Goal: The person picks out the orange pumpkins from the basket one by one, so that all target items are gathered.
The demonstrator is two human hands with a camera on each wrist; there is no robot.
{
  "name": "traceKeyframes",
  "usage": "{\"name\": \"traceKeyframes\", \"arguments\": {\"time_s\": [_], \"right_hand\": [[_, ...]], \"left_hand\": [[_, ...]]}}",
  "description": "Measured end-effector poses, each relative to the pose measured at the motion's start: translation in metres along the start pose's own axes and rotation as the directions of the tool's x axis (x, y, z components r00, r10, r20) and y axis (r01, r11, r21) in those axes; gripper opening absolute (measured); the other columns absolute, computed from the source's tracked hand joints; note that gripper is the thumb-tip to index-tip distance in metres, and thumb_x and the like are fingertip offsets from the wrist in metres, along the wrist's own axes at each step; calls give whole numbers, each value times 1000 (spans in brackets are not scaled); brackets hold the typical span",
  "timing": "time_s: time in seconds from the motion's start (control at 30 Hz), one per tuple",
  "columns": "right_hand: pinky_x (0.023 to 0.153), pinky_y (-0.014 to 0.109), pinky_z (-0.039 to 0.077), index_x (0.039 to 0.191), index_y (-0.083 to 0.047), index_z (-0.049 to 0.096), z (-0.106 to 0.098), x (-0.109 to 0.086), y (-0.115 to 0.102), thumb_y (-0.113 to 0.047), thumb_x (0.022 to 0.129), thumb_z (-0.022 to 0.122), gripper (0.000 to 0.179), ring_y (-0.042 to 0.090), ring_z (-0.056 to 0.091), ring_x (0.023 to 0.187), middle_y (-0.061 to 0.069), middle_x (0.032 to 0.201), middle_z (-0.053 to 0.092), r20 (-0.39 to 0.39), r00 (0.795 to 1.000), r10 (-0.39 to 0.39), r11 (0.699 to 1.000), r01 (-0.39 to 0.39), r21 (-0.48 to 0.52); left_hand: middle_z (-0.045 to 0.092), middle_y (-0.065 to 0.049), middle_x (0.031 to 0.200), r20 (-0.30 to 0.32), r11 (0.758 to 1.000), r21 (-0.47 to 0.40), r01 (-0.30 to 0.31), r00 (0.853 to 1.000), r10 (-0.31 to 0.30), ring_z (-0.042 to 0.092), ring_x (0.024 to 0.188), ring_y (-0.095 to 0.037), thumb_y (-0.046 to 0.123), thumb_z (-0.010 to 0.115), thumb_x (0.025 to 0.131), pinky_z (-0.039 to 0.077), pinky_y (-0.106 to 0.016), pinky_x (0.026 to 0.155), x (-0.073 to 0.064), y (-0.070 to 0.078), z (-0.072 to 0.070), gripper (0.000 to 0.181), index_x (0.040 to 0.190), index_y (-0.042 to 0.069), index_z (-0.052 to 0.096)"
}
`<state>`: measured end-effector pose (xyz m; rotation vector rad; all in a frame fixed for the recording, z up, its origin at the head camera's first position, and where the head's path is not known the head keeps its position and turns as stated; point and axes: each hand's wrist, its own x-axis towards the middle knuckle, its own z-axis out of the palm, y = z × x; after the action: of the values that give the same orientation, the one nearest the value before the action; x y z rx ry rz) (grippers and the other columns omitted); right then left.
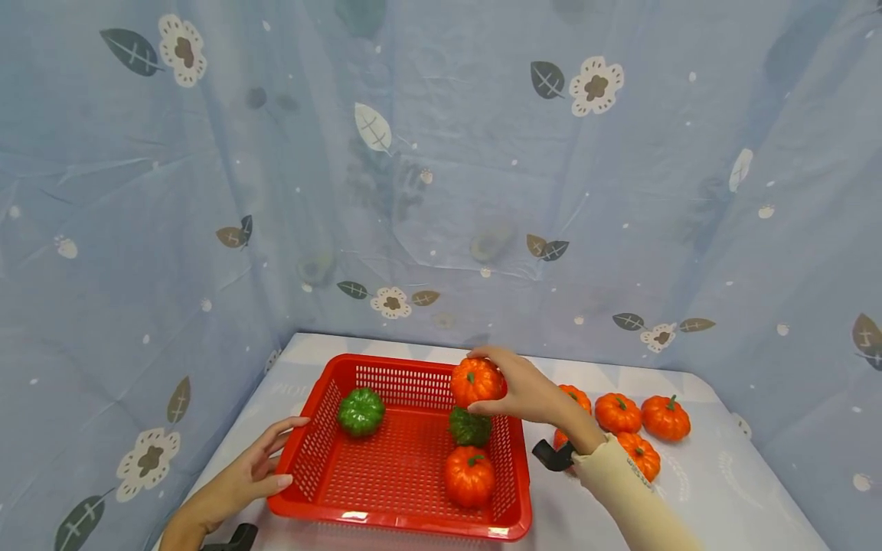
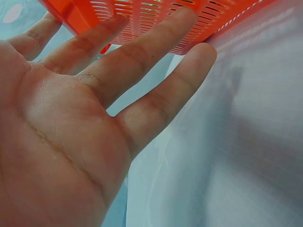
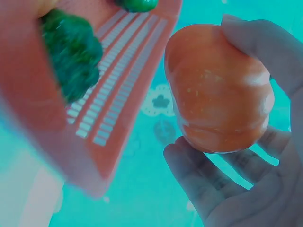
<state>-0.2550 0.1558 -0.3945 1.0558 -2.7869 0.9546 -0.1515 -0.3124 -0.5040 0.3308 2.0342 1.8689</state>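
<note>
A small orange pumpkin (image 1: pixel 475 381) is gripped between the thumb and fingers of my right hand (image 1: pixel 527 389), above the back right part of a red plastic basket (image 1: pixel 406 528). The right wrist view shows the same pumpkin (image 3: pixel 218 90) held clear beside the basket wall. Inside the basket lie a green pumpkin (image 1: pixel 361 412) at the left, a darker green one (image 1: pixel 470 427) partly hidden under the held pumpkin, and another orange pumpkin (image 1: pixel 469 476) at the front right. My left hand (image 1: pixel 237 478) is at the basket's left side, fingers extended along the slotted wall (image 2: pixel 156 14).
Several more orange pumpkins (image 1: pixel 618 413) sit on the white table (image 1: pixel 717 474) to the right of the basket, some partly hidden behind my right wrist. A blue floral curtain (image 1: pixel 441 191) rises behind the table and along its left side.
</note>
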Motion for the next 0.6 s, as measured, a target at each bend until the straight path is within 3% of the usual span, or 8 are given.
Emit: {"name": "traceKeyframes", "arguments": {"time_s": [0.23, 0.6], "right_hand": [[95, 41, 55, 146, -20, 52, -14, -29, 14, -49, 81, 86, 78, 16, 60, 117, -3, 143, 56, -79, 997, 15, 1000, -13, 17], [83, 33, 59, 145, -25, 50, -27, -78, 39, -51, 79, 86, 79, 23, 63, 110, 2, 140, 56, -205, 967, 149, 989, -142, 51]], "left_hand": [[13, -31, 164, -17, 1000, 16, 2, 1000, -2, 49, 133, -44, 15, 63, 98, 58, -47, 92, 1, -1, 1, 78, 161, 19, 18], [13, -29, 165, -25, 1000, 21, 15, 1000, -14, 48, 135, -44, 17, 63, 98, 58, -47, 93, 1, -2, 0, 78, 162, 21, 18]]}}
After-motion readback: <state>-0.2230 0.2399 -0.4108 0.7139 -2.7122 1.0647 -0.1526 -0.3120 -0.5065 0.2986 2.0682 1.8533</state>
